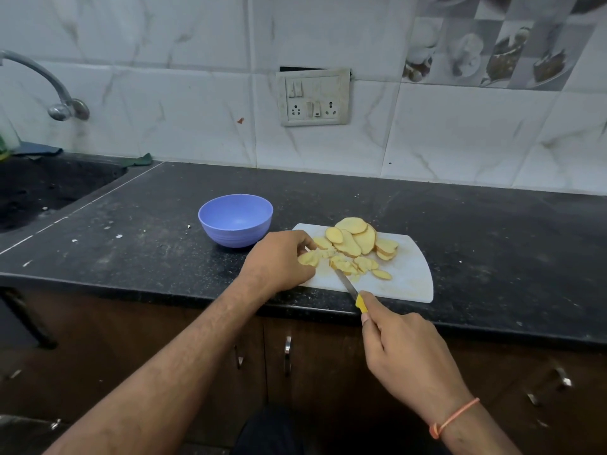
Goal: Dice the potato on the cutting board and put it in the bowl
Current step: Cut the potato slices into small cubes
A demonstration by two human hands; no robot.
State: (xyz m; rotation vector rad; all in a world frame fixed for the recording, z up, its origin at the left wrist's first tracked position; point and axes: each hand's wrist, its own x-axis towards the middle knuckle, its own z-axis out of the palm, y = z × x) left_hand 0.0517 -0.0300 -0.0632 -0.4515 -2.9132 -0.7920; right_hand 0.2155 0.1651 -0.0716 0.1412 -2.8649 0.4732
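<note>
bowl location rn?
Head view, centre-left: the blue bowl stands on the dark counter, just left of the white cutting board and beyond the left hand; it looks empty.

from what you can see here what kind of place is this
Most likely a home kitchen: a dark stone counter with a sink and wall tap, tiled walls, and a cutting board of potato slices beside a blue bowl.
</note>
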